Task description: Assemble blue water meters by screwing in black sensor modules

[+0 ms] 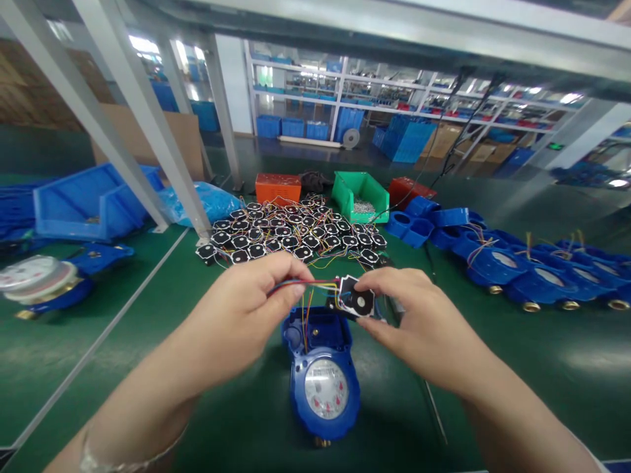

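Note:
Between the thumb and fingers of my right hand (411,305) is a small black module with a white edge and a round centre (361,301). Coloured wires (323,283) run from its left side into my left hand (261,299), which pinches them. Just below both hands stands a blue water meter (293,387) with a round dial (326,389) and an open rectangular box at its far end. Thin red and yellow wires (306,328) rise out of the meter near that box. The module is held above the box, apart from it.
Many similar black modules with wires (280,233) lie farther back on the green table. Behind them are an orange box (279,189) and a green bin of small parts (367,187). Blue meters (537,279) line the right; a blue bin (73,203) and metal posts (142,118) stand left.

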Motion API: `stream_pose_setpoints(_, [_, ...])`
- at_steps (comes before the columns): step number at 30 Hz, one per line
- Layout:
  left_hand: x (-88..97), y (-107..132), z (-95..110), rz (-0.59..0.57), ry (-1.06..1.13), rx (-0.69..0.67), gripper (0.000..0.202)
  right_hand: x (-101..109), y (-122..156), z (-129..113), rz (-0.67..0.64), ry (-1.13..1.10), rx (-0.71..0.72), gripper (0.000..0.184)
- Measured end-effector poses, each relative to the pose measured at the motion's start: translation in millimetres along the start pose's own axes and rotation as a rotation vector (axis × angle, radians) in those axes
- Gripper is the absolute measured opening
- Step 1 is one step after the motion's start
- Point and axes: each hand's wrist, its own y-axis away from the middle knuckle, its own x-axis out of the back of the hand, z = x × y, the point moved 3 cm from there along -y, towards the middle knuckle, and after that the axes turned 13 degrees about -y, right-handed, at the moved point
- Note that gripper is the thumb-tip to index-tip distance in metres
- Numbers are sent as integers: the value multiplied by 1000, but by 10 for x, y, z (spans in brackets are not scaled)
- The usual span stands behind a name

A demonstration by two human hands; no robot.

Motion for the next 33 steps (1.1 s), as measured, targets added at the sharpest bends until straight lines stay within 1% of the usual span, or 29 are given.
stream_pose_setpoints(2, [-32, 153, -51, -66, -79, 8, 17, -103, 41, 60, -93, -26, -11, 31])
stream_pose_setpoints(3, [-62, 223, -91, -117, -111, 35, 19, -150, 57, 85, -136, -35, -18, 31])
stream_pose_setpoints(6, [-157, 394, -236, -273, -196, 178, 19, -265, 83, 136, -247, -52, -62, 29])
stream_pose_setpoints(8, [-191, 467, -318, -327, -231, 248, 16, -320, 80, 149, -292, -53, -80, 29])
stream_pose_setpoints(13, [-214, 530, -449, -317, -191, 298, 16, -442, 46, 158, -342, -34, -76, 31])
stream_pose_setpoints(17, [-258, 553, -537, -320, -141, 305, 18, -522, 38, 168, -368, -35, -75, 30])
stream_pose_setpoints(20, [-285, 580, -592, -323, -123, 293, 22, -537, 30, 167, -378, -30, -85, 30])
stream_pose_setpoints(28, [-320, 607, -651, -299, -92, 270, 26, -531, -46, 127, -468, 45, -124, 24])
stream_pose_setpoints(33, [-347, 608, -676, -332, -101, 287, 26, -617, -56, 145, -551, 127, -106, 16])
